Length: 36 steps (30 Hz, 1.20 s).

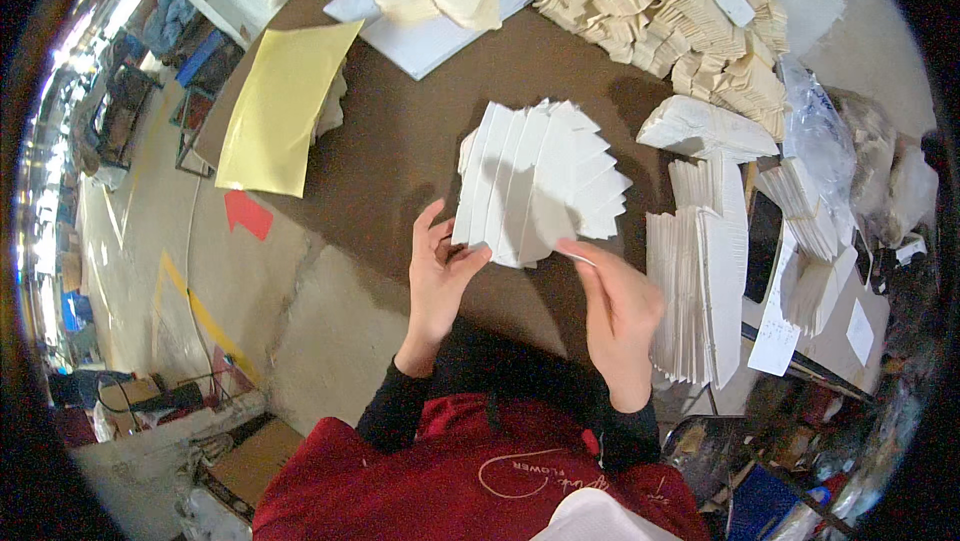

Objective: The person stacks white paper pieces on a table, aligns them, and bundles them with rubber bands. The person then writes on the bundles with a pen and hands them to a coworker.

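A fanned stack of white folded paper pieces (pixel 530 166) stands out above the brown table, its strips overlapping and spreading to the right. At its lower left corner, my left hand (pixel 438 276) grips it with the thumb in front; the other fingers are partly curled at its left edge. My right hand (pixel 622 306) is at the stack's lower right edge, fingertips pinched together. A thin white edge shows at those fingertips, too small to make out. The underside of the stack is hidden.
Brown table (pixel 400 141) with a yellow sheet (pixel 285 111) at left and cream pieces on a white pad (pixel 425 56) behind. A heap of cream folded pieces (pixel 650 16) lies at far right. White stacks (pixel 700 281) stand right, near a clear plastic bag (pixel 815 126).
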Tool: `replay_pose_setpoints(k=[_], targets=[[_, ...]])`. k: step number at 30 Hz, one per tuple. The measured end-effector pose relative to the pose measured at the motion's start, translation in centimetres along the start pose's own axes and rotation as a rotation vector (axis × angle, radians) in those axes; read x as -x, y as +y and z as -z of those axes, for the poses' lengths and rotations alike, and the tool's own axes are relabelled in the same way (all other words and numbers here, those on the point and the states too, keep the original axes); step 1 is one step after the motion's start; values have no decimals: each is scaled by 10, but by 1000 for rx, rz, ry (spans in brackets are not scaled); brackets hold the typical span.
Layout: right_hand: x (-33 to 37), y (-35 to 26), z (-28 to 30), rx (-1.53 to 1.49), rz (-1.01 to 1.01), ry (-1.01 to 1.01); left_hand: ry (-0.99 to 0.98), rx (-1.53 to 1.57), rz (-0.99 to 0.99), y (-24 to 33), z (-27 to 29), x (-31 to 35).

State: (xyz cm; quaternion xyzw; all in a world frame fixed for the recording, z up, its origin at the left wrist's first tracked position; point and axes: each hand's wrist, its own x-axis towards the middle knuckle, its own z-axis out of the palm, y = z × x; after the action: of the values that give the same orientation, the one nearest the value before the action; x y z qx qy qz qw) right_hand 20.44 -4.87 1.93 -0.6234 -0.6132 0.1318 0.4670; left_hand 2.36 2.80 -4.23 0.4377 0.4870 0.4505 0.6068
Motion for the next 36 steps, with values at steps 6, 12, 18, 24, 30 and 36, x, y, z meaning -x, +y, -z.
replay_pose_setpoints(k=[6, 12, 18, 24, 30, 36], targets=[[-7, -7, 19, 16, 234, 656, -102, -51, -29, -2, 11, -6], [-18, 31, -41, 290, 318, -21, -120, -19, -21, -3, 12, -8], [2, 48, -49, 430, 264, -232, -133, 2, -13, -6, 16, -10], [-1, 36, -48, 456, 238, -296, -133, 13, 13, -8, 18, -9], [0, 34, -50, 435, 186, -287, -128, 31, -16, -9, 16, -9], [-15, 29, -41, 462, 197, -356, -45, -249, -124, -7, 9, -6]])
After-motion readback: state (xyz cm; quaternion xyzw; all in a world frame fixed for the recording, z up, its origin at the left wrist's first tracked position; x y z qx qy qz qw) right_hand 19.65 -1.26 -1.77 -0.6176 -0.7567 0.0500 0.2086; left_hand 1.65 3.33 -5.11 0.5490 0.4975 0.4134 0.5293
